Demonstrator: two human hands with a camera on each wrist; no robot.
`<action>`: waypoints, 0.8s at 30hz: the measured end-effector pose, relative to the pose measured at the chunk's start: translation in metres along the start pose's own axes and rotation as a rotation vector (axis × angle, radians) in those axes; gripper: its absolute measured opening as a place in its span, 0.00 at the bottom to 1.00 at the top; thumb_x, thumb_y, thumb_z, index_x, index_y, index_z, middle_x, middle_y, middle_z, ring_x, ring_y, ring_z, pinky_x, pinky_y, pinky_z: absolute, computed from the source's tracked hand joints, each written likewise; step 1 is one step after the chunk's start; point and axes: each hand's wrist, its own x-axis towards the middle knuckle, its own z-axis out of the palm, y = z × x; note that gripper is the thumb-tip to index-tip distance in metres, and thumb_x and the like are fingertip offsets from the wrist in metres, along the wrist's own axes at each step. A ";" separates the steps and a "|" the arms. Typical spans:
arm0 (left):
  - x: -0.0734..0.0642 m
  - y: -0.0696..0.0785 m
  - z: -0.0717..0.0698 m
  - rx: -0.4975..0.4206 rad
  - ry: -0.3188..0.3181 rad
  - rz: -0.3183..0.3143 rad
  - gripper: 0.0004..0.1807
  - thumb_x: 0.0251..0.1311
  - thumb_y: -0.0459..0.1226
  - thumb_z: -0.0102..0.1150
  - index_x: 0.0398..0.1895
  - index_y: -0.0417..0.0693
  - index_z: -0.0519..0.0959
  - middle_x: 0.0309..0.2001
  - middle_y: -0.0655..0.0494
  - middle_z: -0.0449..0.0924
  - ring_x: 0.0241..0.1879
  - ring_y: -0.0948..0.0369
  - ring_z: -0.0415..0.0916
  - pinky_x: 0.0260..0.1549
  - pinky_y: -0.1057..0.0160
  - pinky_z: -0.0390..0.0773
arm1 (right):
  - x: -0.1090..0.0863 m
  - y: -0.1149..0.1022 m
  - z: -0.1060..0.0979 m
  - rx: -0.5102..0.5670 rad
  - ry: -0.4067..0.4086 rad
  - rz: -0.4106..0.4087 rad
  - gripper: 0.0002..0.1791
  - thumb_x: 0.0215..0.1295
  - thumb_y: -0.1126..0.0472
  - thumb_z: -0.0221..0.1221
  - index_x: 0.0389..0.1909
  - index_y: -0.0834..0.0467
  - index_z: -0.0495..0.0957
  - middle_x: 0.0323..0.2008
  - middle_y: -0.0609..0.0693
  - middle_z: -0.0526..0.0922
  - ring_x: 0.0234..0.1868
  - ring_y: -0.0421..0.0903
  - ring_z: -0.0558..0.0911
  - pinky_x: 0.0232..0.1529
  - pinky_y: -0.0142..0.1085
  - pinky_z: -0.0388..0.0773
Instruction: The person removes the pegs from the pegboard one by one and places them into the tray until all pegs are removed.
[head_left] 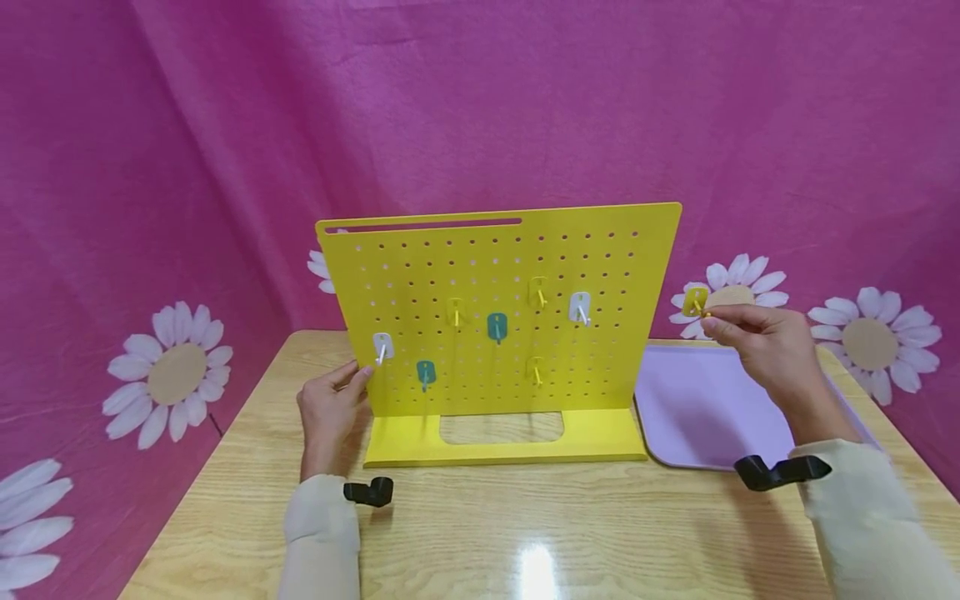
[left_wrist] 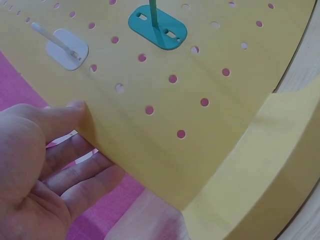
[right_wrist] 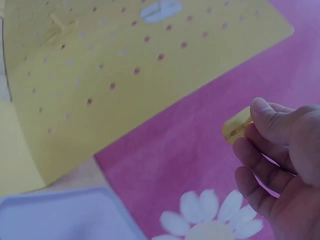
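Note:
A yellow pegboard point(head_left: 480, 392) stands upright on its base, with several yellow, white and teal hooks on its face. My left hand point(head_left: 330, 410) grips the board's left edge, thumb on the front and fingers behind, just below a white hook point(head_left: 383, 346). A teal hook point(left_wrist: 157, 30) also shows close by in the left wrist view. Off to the right of the board, my right hand point(head_left: 768, 350) pinches a yellow hook point(head_left: 695, 302) by its peg between thumb and fingers. That hook is held in the air, apart from the board.
A lilac tray point(head_left: 705, 408) lies on the wooden table point(head_left: 450, 533) to the right of the board, beneath my right hand. Behind everything hangs a magenta cloth point(head_left: 480, 100) with white daisies.

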 end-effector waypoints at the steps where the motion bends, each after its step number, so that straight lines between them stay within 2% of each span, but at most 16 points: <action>1: 0.000 0.000 0.000 0.001 -0.003 -0.002 0.21 0.66 0.41 0.65 0.60 0.44 0.80 0.57 0.44 0.80 0.50 0.51 0.82 0.43 0.61 0.84 | 0.001 0.004 0.002 0.005 -0.003 0.000 0.20 0.67 0.56 0.66 0.51 0.68 0.83 0.29 0.34 0.85 0.34 0.31 0.80 0.32 0.24 0.75; 7: 0.000 0.003 0.000 -0.002 -0.015 -0.010 0.22 0.66 0.43 0.64 0.61 0.44 0.80 0.56 0.44 0.81 0.49 0.50 0.83 0.43 0.61 0.84 | 0.005 0.028 0.015 0.036 -0.026 -0.010 0.19 0.68 0.60 0.65 0.51 0.72 0.82 0.28 0.37 0.85 0.30 0.30 0.81 0.29 0.23 0.77; 11: 0.000 0.004 -0.001 -0.001 -0.026 -0.024 0.23 0.66 0.43 0.64 0.62 0.45 0.79 0.57 0.43 0.80 0.49 0.50 0.83 0.43 0.61 0.84 | 0.007 0.043 0.024 -0.012 -0.051 0.010 0.19 0.69 0.59 0.64 0.51 0.71 0.82 0.28 0.43 0.86 0.29 0.30 0.80 0.29 0.23 0.78; 15: 0.001 0.003 -0.001 0.012 -0.034 -0.036 0.23 0.66 0.44 0.64 0.62 0.47 0.79 0.57 0.45 0.81 0.49 0.51 0.83 0.44 0.59 0.84 | 0.007 0.057 0.032 -0.047 -0.083 0.044 0.19 0.69 0.57 0.64 0.51 0.69 0.83 0.32 0.52 0.87 0.29 0.31 0.80 0.31 0.24 0.79; 20: 0.000 0.003 -0.002 0.016 -0.039 -0.035 0.22 0.66 0.43 0.64 0.61 0.47 0.80 0.56 0.45 0.81 0.48 0.51 0.83 0.46 0.55 0.84 | 0.006 0.072 0.041 -0.043 -0.110 0.060 0.18 0.69 0.61 0.64 0.52 0.71 0.82 0.36 0.61 0.87 0.30 0.32 0.81 0.31 0.24 0.81; 24: 0.000 0.003 -0.001 0.006 -0.038 -0.047 0.21 0.66 0.42 0.64 0.61 0.46 0.80 0.56 0.45 0.81 0.48 0.51 0.83 0.46 0.56 0.84 | 0.006 0.079 0.048 -0.087 -0.138 0.105 0.17 0.69 0.61 0.64 0.53 0.68 0.83 0.44 0.63 0.86 0.35 0.39 0.83 0.32 0.25 0.80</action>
